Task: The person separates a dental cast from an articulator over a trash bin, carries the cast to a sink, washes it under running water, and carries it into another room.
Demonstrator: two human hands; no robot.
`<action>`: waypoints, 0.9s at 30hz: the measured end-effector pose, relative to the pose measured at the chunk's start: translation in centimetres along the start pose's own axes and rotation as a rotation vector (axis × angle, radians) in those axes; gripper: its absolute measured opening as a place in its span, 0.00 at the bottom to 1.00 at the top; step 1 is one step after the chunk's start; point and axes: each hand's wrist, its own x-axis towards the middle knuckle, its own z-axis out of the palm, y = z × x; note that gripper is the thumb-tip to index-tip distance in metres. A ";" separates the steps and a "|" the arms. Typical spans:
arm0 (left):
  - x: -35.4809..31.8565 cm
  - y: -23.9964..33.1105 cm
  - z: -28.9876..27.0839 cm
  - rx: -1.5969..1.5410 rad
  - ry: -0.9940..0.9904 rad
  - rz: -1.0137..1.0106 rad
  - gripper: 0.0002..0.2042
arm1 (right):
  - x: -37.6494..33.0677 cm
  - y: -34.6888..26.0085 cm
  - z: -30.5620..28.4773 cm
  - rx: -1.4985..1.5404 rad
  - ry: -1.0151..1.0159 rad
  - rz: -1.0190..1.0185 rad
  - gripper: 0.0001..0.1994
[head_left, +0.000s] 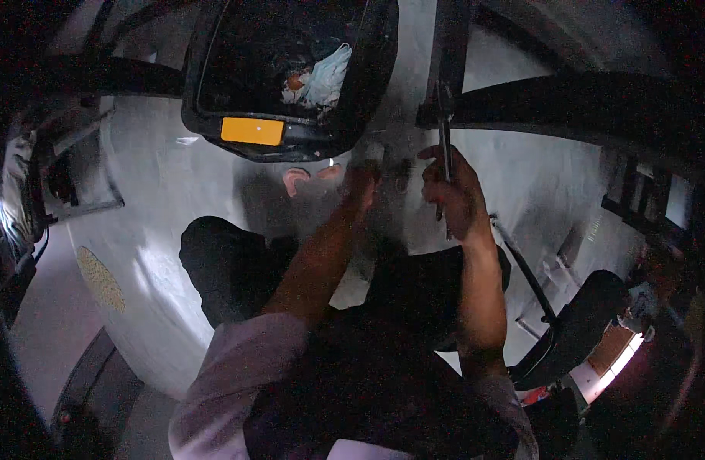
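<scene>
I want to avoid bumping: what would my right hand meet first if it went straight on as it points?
Probably the black bar ahead of the right hand; the thin dark tool it holds overlaps that bar in the picture. Depth is unclear, so the hand may pass above it.

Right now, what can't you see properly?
In the head view:
Left hand: blur and shadow hide whether it holds anything.
Long, thin, dark tool in the right hand: its top end is lost against the black bar behind.
Black plastic bin: the picture's top edge cuts off its far end.
Crumpled pale-blue thing inside: too dim to name.
Two small curved pinkish shapes against the grey floor: too blurred.
</scene>
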 end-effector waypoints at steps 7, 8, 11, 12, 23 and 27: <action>-3.7 -0.6 -4.7 -0.101 -0.066 0.097 0.15 | -2.4 -2.4 -0.9 -0.122 -0.039 0.134 0.18; -4.4 -0.7 -6.4 -0.127 -0.067 0.104 0.15 | -2.9 -2.4 -1.1 -0.165 -0.030 0.111 0.19; -7.4 -0.8 -19.1 -0.783 -0.029 -0.086 0.10 | -4.5 -4.1 -1.5 -0.113 -0.019 0.048 0.19; -8.6 -0.9 -23.5 -0.775 -0.017 -0.081 0.10 | -5.0 -4.9 -1.4 -0.024 -0.024 0.023 0.20; -3.2 -6.7 -40.7 -0.957 0.806 -0.371 0.22 | -5.8 -14.9 5.6 -0.526 0.112 -0.466 0.22; -1.0 -6.3 -40.6 -0.980 0.841 -0.395 0.23 | -2.3 -10.4 7.9 -0.715 0.279 -0.885 0.17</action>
